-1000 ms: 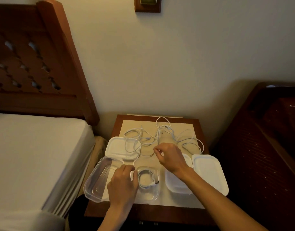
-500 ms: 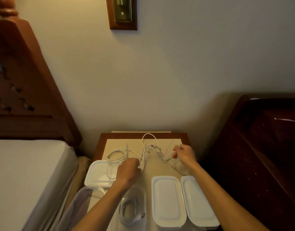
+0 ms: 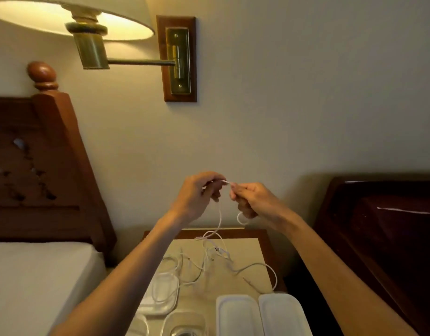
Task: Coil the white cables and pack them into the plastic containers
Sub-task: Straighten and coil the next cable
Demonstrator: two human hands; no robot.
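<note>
Both hands are raised above the nightstand (image 3: 264, 241). My left hand (image 3: 197, 195) and my right hand (image 3: 252, 202) each pinch one white cable (image 3: 220, 219), close together at its upper end. That cable hangs down between them into a tangle of white cables (image 3: 216, 258) on the nightstand top. A small loop dangles below my right hand. A clear plastic container (image 3: 184, 323) at the bottom edge holds something I cannot make out. Another clear container (image 3: 138, 327) peeks in to its left.
Two white lids (image 3: 238, 316) (image 3: 284, 314) lie side by side at the front right, a third lid (image 3: 160, 297) front left under cable strands. A bed (image 3: 34, 282) with wooden headboard stands left, dark wooden furniture (image 3: 379, 238) right, a wall lamp (image 3: 92, 35) overhead.
Both hands rose from the nightstand surface and came together, lifting one cable out of the tangle. The camera tilted upward, bringing the lamp into view.
</note>
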